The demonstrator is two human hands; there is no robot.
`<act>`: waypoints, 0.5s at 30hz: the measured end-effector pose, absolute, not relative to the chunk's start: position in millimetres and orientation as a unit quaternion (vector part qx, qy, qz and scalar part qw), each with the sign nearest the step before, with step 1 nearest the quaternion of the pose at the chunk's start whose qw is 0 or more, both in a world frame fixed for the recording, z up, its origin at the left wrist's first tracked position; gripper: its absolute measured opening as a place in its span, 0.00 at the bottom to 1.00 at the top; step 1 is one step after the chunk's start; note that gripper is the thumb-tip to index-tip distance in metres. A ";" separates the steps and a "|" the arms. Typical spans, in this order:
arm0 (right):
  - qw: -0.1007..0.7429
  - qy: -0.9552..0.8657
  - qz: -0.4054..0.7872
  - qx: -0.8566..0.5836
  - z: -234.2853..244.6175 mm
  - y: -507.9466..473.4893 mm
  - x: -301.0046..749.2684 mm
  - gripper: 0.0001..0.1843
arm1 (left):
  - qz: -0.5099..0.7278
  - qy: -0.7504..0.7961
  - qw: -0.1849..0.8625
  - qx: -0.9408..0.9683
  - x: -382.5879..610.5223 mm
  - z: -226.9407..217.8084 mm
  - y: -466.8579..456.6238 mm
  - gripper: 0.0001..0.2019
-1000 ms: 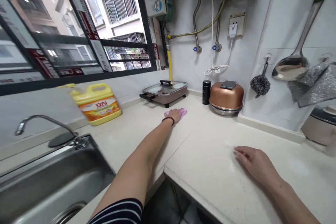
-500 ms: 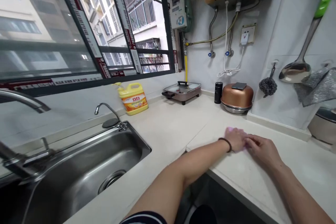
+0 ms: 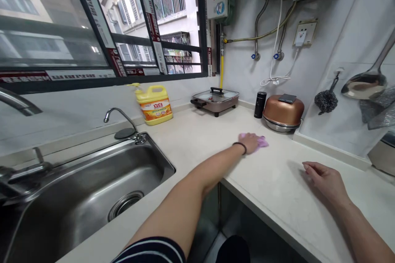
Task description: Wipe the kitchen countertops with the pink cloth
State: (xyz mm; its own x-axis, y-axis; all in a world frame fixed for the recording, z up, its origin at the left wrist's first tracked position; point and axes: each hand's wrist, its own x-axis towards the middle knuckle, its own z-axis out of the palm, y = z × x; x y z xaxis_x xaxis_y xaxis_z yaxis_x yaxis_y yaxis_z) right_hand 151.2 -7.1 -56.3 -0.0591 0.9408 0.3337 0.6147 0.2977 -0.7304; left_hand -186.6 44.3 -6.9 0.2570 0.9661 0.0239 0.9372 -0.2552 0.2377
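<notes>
My left hand [image 3: 250, 142] reaches out over the pale countertop [image 3: 277, 181] and presses down on a small pink cloth [image 3: 262, 141], with a dark bead bracelet on the wrist. The cloth shows at the fingertips, a little in front of the copper-coloured pot [image 3: 283, 111]. My right hand [image 3: 325, 178] rests on the countertop to the right, fingers loosely curled and lying down, holding nothing.
A steel sink [image 3: 92, 197] with a tap [image 3: 120, 117] lies at left. A yellow detergent jug [image 3: 153, 104], an electric pan with glass lid [image 3: 215, 100], a black flask [image 3: 259, 104] stand along the wall. A scourer [image 3: 326, 100] and ladle [image 3: 364, 84] hang right.
My left hand slid the pink cloth away from my right hand, back toward the pot. My right hand stayed on the counter; the view shifted slightly.
</notes>
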 end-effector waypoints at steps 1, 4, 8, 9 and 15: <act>0.400 -0.701 0.202 -0.554 -55.1 -8.0 150.4 0.29 | 0.087 0.635 0.084 0.763 -212.9 -5.0 49.1 0.25; 0.396 -0.710 0.196 -0.548 -50.3 -11.1 147.3 0.28 | 0.085 0.696 0.066 0.710 -289.2 -4.6 55.5 0.24; 0.379 -0.716 0.194 -0.553 -46.6 -13.6 143.0 0.29 | 0.090 0.796 0.042 0.596 -363.9 -12.8 48.2 0.27; 0.374 -0.720 0.190 -0.553 -46.4 -13.7 141.5 0.29 | 0.090 0.811 0.037 0.577 -374.0 -15.2 44.9 0.27; 0.351 -0.740 0.181 -0.544 -48.9 -6.1 129.5 0.27 | 0.068 0.798 0.009 0.599 -355.4 -23.2 19.9 0.27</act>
State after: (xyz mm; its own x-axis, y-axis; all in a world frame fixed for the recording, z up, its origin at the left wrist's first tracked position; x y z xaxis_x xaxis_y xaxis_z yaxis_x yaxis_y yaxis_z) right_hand 129.5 -6.1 -48.9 -0.1622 0.9327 0.3221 0.6781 0.3425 -0.6503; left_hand -355.4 19.9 -23.2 -0.2831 0.9568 0.0668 0.9542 0.2739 0.1205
